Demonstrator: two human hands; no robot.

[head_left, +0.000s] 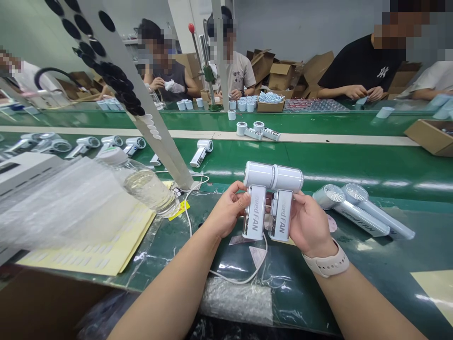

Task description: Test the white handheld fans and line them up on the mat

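The left grip [230,212] pinches the left fan [255,208] by its handle, the thumb being in front. The right grip [312,224] holds the right fan [283,210] from its outer side. Both fans stand upright above the worktop [297,297], side by side, and their heads seem to touch. Below them passes a white cable [240,282]; nearer lies bubble wrap [239,302]. Just right of the right grip, two more fans [363,218] lie together. At left, a tilted bottle [152,189] is beside film [71,208] and yellow sheets [116,252]. A post [166,151] partly blocks the view of the belt [318,156], where further fans [202,153] lie. Beyond are people [239,71], cups [242,105] and boxes [281,75].
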